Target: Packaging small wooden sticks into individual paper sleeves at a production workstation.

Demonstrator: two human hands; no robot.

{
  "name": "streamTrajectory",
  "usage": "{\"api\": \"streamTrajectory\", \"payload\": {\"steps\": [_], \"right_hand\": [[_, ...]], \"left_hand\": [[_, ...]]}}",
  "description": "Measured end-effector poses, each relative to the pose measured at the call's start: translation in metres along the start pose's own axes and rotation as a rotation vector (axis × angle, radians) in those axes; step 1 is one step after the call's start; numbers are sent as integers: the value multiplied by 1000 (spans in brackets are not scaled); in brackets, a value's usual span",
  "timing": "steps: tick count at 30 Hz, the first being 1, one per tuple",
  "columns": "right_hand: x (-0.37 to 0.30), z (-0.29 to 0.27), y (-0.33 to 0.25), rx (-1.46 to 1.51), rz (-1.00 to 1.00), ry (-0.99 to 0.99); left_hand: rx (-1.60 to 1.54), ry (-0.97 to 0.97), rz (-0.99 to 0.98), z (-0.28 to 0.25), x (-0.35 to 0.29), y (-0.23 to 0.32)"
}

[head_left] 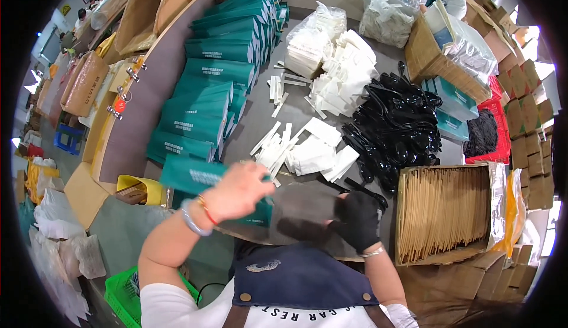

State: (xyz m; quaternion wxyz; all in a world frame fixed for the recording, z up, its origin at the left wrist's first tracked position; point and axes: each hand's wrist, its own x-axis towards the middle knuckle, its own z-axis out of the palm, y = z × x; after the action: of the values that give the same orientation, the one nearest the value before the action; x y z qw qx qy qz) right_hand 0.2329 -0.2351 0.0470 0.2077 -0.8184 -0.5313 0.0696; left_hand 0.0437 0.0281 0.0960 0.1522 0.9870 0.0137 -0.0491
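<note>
My left hand, bare with bracelets at the wrist, is over the near edge of the table. Motion smears its fingers, so their grip cannot be made out. Beside it is a blurred green printed packet, and another green packet lies partly under the hand. My right hand, in a black fingerless glove, is low over the tabletop. Its thumb and a fingertip show apart, with nothing visible between them. Just beyond it lie black plastic spoons in a large heap. Loose white paper packets are at mid-table.
Green packets stand in a long overlapping row on the left. More white packets are piled farther back. A cardboard box of wooden sticks is at the right. A yellow bin and green crate are at lower left.
</note>
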Motion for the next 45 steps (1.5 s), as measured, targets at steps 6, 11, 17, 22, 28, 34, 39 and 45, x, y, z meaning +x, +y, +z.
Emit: {"api": "streamTrajectory", "payload": {"steps": [6, 11, 17, 22, 28, 34, 39, 45], "right_hand": [[-3, -5, -7, 25, 136, -76], [1, 4, -23, -99, 45, -141], [2, 0, -23, -115, -37, -147], [0, 0, -24, -119, -51, -163], [6, 11, -25, -48, -48, -250], [25, 77, -64, 264, -168, -199], [13, 61, -32, 348, -72, 54], [-62, -15, 96, 191, 442, 638]], "left_hand": [[188, 466, -384, 29, -33, -28], [-140, 410, -680, 116, -36, 39], [-281, 456, -747, 123, -35, 38], [-283, 433, -778, 126, -34, 40], [-351, 413, -767, 124, -37, 34], [-378, 386, -718, 111, -33, 32], [-254, 475, -540, 101, 22, 9], [-24, 458, -561, 116, 45, -22]]}}
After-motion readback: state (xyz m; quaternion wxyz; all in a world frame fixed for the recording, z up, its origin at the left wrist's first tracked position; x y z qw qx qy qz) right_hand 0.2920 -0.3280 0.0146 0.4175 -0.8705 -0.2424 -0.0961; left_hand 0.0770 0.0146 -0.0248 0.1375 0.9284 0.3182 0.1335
